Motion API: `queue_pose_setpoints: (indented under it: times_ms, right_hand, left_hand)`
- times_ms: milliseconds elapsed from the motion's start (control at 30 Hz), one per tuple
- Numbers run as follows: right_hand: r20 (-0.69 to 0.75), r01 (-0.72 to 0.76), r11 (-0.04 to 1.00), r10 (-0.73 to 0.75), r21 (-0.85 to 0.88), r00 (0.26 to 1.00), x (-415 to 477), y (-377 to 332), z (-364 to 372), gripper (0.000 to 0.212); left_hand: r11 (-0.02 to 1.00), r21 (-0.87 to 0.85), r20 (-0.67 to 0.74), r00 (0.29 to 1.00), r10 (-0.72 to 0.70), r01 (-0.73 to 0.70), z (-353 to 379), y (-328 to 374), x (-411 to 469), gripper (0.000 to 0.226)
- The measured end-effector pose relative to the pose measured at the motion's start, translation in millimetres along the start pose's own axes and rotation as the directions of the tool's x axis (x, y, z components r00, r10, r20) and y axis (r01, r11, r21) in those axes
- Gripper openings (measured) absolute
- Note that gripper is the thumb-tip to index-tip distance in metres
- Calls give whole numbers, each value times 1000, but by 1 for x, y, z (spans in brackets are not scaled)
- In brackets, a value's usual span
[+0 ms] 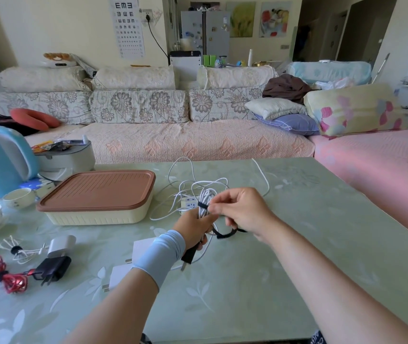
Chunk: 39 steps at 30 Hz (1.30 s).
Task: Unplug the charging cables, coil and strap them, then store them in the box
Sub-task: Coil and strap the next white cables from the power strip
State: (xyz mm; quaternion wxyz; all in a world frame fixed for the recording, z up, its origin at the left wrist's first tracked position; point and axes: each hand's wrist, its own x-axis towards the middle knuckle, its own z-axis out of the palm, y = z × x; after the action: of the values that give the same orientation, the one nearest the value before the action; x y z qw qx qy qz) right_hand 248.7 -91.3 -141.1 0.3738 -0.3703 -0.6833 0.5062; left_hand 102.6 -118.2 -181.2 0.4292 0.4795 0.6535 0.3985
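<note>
Holding a bunch of white cable (204,202) up over the table (260,256), just in front of the power strip (190,204). Left hand (194,225) squeezed around the bottom of the bunch. Right hand (241,209) pinching the black strap (203,205) wrapped across its middle. Could slip loose if pulled too softly, letting the loops spring open and tangle with the loose white cords behind. Standing mostly up and down, long way top to bottom, dark plug (188,256) pointing down. Lidded box (98,197) waiting at the left.
</note>
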Motion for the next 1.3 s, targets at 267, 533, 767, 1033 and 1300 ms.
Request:
queue_pose_setpoints:
  times_ms: [267, 533, 767, 1033, 1300]
  right_hand:
    - [-173, -123, 992, 117, -28, 978, 9, 8, 27, 49]
    - [-235, -119, 992, 123, 33, 964, 15, 7, 28, 54]
    - [-22, -114, 993, 115, 29, 993, 12, 4, 27, 19]
    - [214, -159, 980, 182, -118, 960, 11, 16, 9, 11]
    - [216, 154, 852, -49, -501, 975, 18, 19, -3, 21]
  left_hand:
    - [968, 157, 4, 980, 198, -196, -6, 6, -8, 15]
    - [943, -319, 66, 991, 117, -90, -13, 7, -11, 40]
    - [953, -296, -148, 989, 15, -59, -19, 3, -1, 39]
    - [974, -85, -235, 954, 186, -211, -32, -1, -3, 34]
    - [788, 452, -20, 879, 476, -417, -30, 4, -11, 29]
